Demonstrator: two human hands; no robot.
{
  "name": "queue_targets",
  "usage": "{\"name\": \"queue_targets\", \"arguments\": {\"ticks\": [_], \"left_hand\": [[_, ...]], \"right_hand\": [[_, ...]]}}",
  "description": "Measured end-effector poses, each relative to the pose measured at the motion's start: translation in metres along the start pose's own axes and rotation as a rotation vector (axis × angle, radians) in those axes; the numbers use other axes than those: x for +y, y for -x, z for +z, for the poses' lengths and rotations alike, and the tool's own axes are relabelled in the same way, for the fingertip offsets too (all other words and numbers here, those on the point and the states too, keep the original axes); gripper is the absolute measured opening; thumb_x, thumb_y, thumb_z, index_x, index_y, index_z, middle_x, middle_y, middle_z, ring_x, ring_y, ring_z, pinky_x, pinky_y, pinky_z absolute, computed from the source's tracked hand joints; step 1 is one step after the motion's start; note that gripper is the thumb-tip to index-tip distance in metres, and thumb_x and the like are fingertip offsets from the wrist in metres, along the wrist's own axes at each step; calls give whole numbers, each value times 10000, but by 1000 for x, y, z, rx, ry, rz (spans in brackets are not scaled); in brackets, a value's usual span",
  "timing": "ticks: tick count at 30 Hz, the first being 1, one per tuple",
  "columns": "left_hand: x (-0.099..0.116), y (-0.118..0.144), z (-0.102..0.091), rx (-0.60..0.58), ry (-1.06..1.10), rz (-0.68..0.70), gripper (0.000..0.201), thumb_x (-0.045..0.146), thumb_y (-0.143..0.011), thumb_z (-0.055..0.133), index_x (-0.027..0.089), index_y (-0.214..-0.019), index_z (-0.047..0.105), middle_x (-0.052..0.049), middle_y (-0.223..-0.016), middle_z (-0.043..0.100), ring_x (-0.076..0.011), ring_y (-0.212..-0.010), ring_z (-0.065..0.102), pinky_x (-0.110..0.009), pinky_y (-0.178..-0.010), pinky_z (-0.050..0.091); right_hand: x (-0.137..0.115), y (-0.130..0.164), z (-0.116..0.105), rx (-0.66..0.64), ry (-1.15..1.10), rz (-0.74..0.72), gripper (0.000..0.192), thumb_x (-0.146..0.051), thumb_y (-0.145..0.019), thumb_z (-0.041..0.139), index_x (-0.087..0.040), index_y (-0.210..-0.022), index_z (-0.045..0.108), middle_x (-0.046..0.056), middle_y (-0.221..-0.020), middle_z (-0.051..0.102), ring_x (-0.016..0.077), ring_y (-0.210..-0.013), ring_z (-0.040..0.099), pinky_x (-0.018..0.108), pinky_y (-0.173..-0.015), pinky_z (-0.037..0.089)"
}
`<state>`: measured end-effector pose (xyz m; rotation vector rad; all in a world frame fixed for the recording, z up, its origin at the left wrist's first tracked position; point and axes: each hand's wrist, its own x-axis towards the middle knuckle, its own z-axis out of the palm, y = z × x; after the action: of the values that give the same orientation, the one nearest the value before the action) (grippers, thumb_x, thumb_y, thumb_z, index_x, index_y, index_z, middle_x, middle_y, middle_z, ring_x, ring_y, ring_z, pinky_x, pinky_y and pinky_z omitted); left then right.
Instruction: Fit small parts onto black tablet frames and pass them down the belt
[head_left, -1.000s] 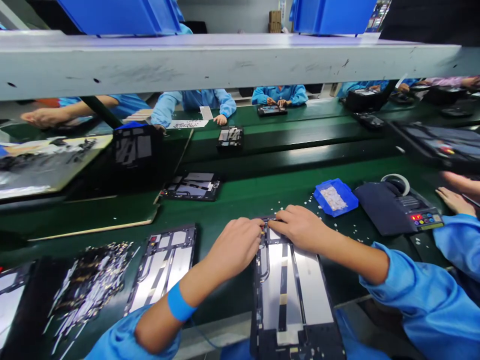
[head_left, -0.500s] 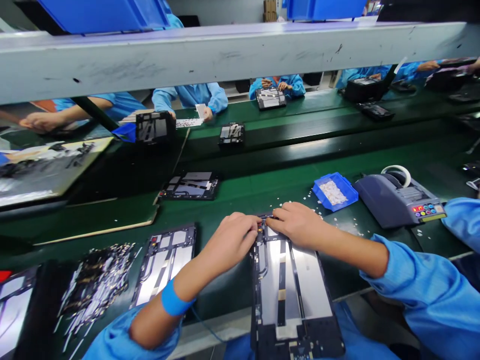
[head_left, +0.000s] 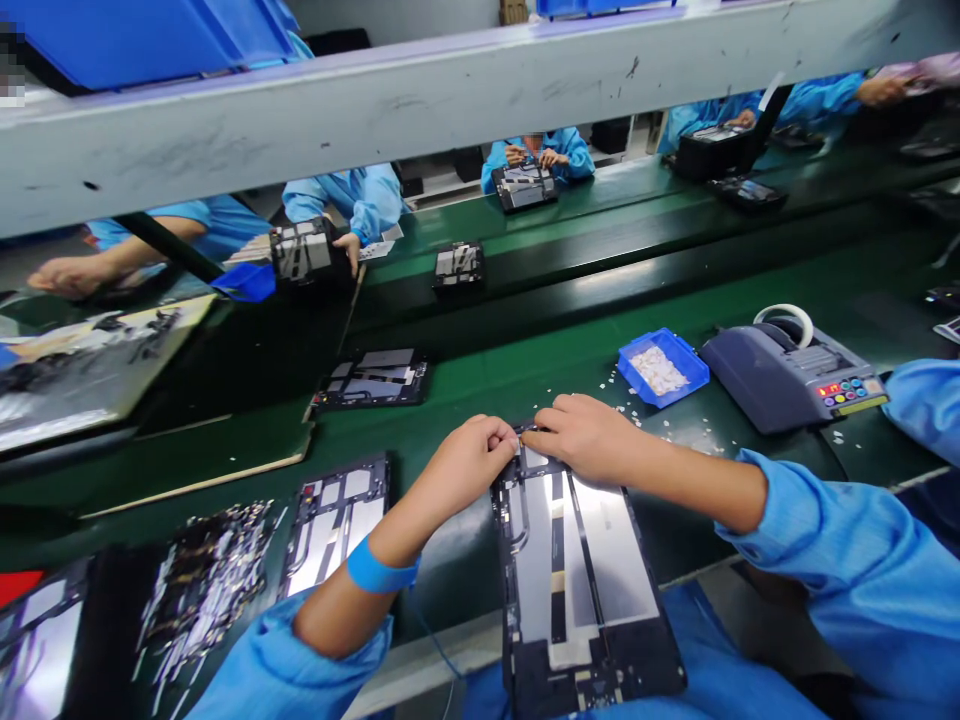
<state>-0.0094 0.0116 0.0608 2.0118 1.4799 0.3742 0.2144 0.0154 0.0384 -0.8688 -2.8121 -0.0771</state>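
Two hands at the far end of a tablet frame on a green counter

No writing is readable. On the green counter (head_left: pixel 525 380), one tablet frame (head_left: pixel 577 580) lies before the person; the left hand (head_left: pixel 465 465) and right hand (head_left: pixel 592 440), fingers curled, pinch at its far edge. One blue tray (head_left: pixel 663 367) of small white bits sits beyond.

The fingers (head_left: pixel 504 440) of both hands curl together over the far edge of a tablet frame (head_left: pixel 577 570), hiding whatever small part sits beneath them. Nearer than the fingers, the frame's bottom edge is partly lost against blue clothing. Beyond the fingers to their right, white bits in a blue tray (head_left: pixel 662 366) are too small to make out. Far off to their left, a heap of strips (head_left: pixel 202 580) is blurred and runs off the picture's lower edge.
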Motion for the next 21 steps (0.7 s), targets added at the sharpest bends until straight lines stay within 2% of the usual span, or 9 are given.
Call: {"name": "queue_targets", "arguments": {"ticks": [7,21], "left_hand": [[2,-3,4,12,-28,-36,165,295,-874,557,202,-778,654,-22,-768,636,-198,-722,575,-317,-661,406],[8,-2,4,6,-102,-51,173,235,-910,520,197,-823,664,-37,-818,622,-229,-840,591,-337,-732,406]], "right_hand": [[0,0,-2,1,-6,0,244,-141,-1023,510,-187,-1178,693,91,-1023,653,222,-860,461,360,-703,290],[0,0,-5,-19,-19,5,220,-139,-1034,503,-179,-1153,683,85,-1021,650,227,-891,472,367,-689,265]]}}
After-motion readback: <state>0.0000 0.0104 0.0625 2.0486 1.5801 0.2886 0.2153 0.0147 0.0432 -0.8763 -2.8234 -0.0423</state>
